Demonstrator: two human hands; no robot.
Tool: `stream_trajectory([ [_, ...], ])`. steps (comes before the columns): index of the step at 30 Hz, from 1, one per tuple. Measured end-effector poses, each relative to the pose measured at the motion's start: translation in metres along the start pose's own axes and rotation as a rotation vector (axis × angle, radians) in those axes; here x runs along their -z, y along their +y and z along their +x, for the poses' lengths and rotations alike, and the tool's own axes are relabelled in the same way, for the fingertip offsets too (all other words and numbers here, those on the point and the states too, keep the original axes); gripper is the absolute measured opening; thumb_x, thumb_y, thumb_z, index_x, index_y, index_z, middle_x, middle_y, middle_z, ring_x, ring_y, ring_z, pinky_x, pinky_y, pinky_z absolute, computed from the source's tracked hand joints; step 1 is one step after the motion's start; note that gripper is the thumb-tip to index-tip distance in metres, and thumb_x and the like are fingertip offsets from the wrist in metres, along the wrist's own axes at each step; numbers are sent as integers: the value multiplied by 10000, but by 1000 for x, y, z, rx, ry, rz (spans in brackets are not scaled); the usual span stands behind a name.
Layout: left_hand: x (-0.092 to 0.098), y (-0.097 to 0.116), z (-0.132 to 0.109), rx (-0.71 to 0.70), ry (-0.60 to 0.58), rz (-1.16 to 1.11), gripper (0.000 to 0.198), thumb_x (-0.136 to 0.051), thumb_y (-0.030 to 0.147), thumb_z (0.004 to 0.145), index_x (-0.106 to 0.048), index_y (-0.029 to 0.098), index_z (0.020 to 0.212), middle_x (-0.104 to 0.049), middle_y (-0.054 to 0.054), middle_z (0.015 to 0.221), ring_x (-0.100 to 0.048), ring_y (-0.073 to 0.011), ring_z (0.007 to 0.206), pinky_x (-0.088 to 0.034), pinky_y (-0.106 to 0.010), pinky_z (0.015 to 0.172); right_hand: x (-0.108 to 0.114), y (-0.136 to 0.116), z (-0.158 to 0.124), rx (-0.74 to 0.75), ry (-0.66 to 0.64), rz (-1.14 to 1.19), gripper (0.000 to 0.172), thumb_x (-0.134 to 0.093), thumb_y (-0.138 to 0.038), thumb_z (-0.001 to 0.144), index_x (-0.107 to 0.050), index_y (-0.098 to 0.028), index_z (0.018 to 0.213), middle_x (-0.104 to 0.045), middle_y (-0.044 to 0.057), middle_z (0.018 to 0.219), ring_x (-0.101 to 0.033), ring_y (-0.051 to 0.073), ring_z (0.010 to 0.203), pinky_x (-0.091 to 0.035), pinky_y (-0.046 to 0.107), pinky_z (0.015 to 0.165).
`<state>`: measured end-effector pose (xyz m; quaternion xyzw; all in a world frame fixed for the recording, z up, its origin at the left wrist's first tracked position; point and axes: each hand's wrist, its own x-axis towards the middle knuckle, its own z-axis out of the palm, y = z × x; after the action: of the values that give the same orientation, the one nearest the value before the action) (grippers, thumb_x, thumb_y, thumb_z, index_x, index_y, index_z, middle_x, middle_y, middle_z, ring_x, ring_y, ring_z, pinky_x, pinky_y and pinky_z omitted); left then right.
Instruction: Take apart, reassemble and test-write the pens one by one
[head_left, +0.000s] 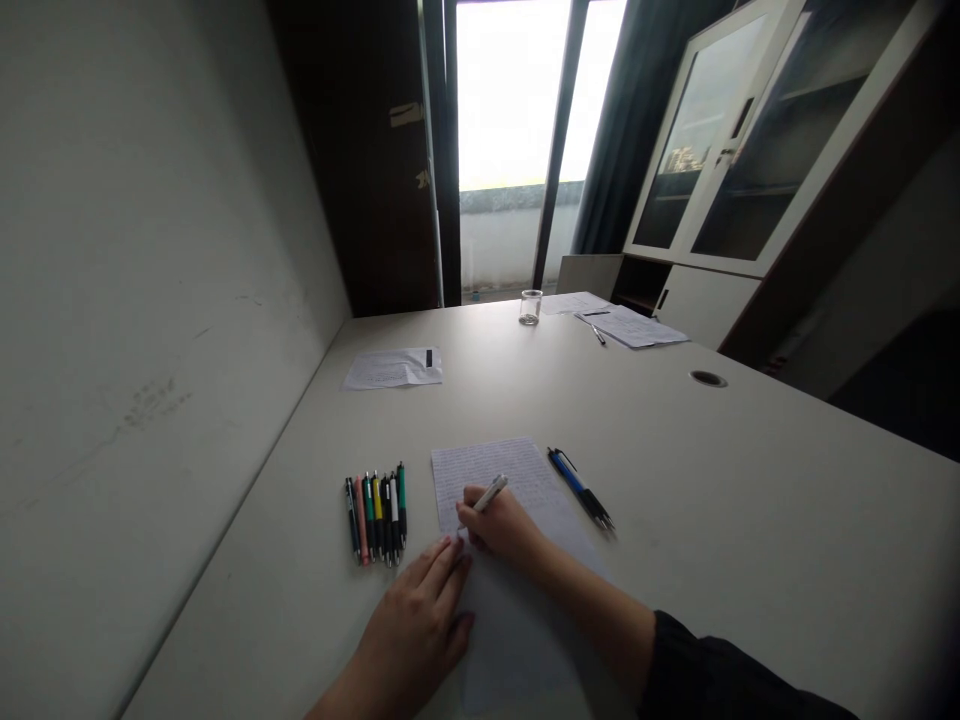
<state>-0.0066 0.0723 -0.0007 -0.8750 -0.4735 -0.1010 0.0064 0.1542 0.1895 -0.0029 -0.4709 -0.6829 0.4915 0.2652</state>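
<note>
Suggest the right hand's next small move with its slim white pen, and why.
Perhaps the right hand should draw the slim white pen slightly rightward: its tip is near the left edge of the white paper sheet, below lines of writing, and the left hand lies on that edge.

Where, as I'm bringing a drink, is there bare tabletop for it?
Widest bare tabletop: right of the blue pen, between the cable hole and dark sleeve. Another patch lies between the written sheet and clear glass. Crowded: around the left hand, right hand, white pen and row of pens, and far right among loose papers.
</note>
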Motion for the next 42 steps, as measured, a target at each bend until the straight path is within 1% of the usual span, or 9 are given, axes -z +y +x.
stream_trajectory([
  [4,1,0,1,0,-1,8,594,-608,241,865,-439,151,1428,-451,-126,1492,-440,-290,1359,-441,-437,1103,3,-2,-1,0,6,53,235,-529,-259,848,-494,-204,622,-557,-47,475,-491,88,395,-341,174,395],
  [8,3,1,1,-2,0,10,576,-607,231,865,-453,161,1416,-459,-114,1488,-447,-291,1354,-446,-446,1098,9,-3,-2,11,62,156,247,-500,-312,871,-479,-210,646,-545,-52,469,-476,96,390,-334,188,396],
  [13,3,1,1,-13,30,-7,565,-603,222,870,-453,168,1412,-475,-110,1476,-445,-286,1355,-452,-447,1093,12,-4,-3,66,123,108,301,-480,-329,891,-473,-207,615,-505,-58,442,-457,94,401,-347,198,441],
  [15,3,1,1,-8,34,-12,563,-602,221,872,-450,170,1412,-478,-111,1473,-448,-286,1352,-454,-452,1091,12,-4,-3,68,123,92,296,-483,-328,891,-477,-207,621,-500,-60,442,-463,95,404,-347,196,444],
  [20,3,0,1,2,2,-7,577,-613,226,864,-448,177,1415,-464,-99,1485,-438,-289,1359,-446,-455,1098,10,-3,-3,69,115,103,275,-483,-330,894,-476,-210,646,-499,-62,452,-452,94,399,-335,191,433],
  [31,6,1,1,-5,0,-9,565,-599,226,875,-449,182,1418,-473,-92,1478,-441,-286,1355,-445,-453,1100,12,-2,-3,83,140,50,314,-467,-350,914,-471,-213,632,-498,-59,445,-477,103,421,-355,206,470],
  [38,6,1,1,-1,15,-5,562,-595,225,876,-448,193,1418,-473,-87,1478,-444,-286,1351,-453,-453,1091,13,-4,-4,73,121,80,271,-470,-336,903,-472,-213,661,-506,-60,467,-466,101,416,-350,202,456],
  [42,7,2,-1,-10,15,3,551,-594,225,874,-459,187,1408,-484,-93,1468,-448,-290,1348,-452,-452,1092,13,-3,-4,78,125,104,296,-463,-361,912,-465,-214,654,-495,-58,469,-452,102,419,-340,208,456],
])
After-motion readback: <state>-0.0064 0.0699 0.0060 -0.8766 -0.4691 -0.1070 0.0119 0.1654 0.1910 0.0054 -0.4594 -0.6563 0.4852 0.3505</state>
